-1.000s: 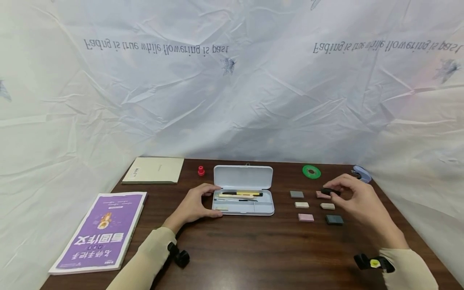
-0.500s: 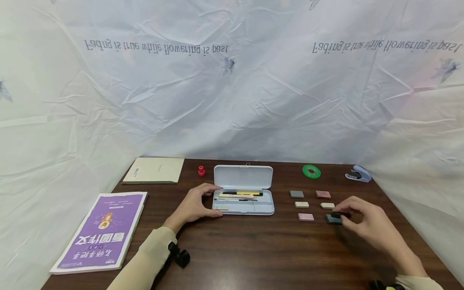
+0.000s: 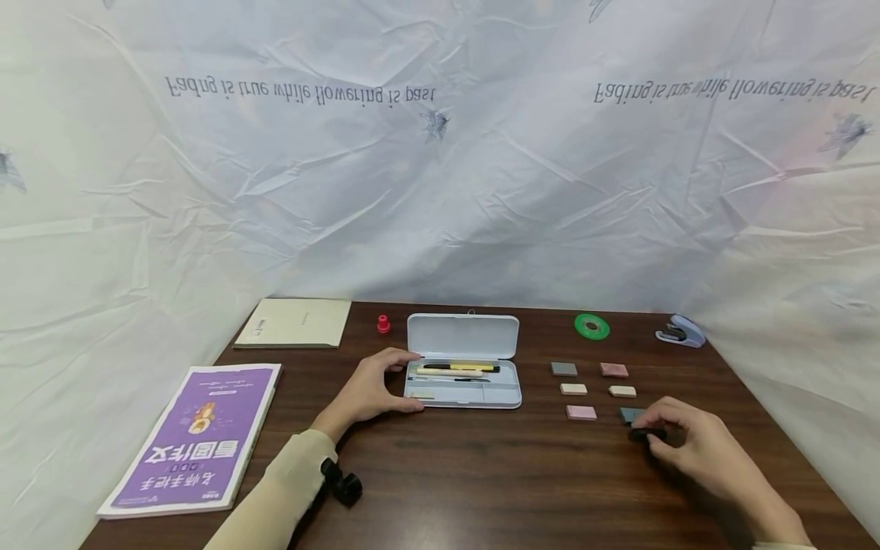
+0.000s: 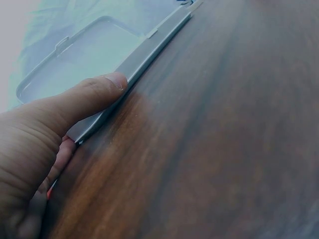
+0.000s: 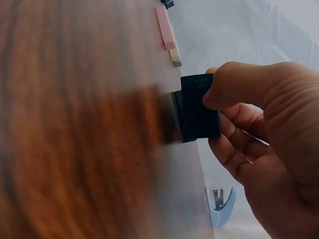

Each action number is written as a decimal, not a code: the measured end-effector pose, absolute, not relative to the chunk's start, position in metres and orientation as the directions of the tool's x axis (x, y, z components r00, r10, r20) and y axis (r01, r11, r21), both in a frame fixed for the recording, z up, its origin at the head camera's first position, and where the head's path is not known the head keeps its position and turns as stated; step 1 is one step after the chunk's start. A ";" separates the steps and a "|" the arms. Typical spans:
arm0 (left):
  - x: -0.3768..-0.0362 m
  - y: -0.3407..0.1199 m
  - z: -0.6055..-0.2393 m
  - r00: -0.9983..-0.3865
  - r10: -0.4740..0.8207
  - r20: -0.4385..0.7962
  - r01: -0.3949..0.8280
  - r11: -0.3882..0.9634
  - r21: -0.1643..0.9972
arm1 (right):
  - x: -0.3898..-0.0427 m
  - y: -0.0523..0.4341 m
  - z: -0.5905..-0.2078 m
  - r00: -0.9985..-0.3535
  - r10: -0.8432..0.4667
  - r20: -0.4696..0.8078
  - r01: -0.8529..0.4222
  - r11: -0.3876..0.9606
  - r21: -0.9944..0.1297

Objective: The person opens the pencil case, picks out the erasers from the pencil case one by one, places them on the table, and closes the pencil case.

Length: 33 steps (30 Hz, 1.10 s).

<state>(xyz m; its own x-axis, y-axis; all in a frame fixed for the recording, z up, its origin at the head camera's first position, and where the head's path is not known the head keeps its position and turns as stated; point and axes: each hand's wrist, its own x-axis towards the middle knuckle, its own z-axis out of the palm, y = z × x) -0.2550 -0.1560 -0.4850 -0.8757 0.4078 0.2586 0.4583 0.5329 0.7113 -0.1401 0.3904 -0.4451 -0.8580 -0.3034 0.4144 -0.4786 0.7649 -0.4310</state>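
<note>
Nearer than before, the right hand (image 3: 694, 447) pinches a black eraser (image 3: 647, 435) in curled fingers low over the dark wooden tabletop (image 3: 481, 481), just before the grey eraser (image 3: 629, 415), while the left hand (image 3: 367, 391) clasps the open pencil case (image 3: 462, 374), white sheeting (image 3: 440, 191) behind.

table (image 3: 481, 473): dark wood | pencil case (image 3: 462, 359) | erasers (image 3: 580, 412) | books (image 3: 192, 439) | stapler (image 3: 681, 334) | tape roll (image 3: 592, 326)
</note>
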 end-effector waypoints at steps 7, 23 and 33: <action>-0.256 -0.155 -0.484 -0.872 0.409 0.268 0.466 0.530 0.708 | -0.139 0.390 -0.446 -0.855 -0.325 0.404 -0.491 0.758 -0.430; -0.255 -0.156 -0.483 -0.871 0.407 0.274 0.471 0.537 0.700 | -0.135 0.399 -0.442 -0.911 -0.364 0.192 -0.410 0.762 -0.501; -0.254 -0.155 -0.483 -0.872 0.407 0.270 0.470 0.547 0.692 | -0.136 0.393 -0.437 -0.921 -0.267 0.283 -0.385 0.723 -0.573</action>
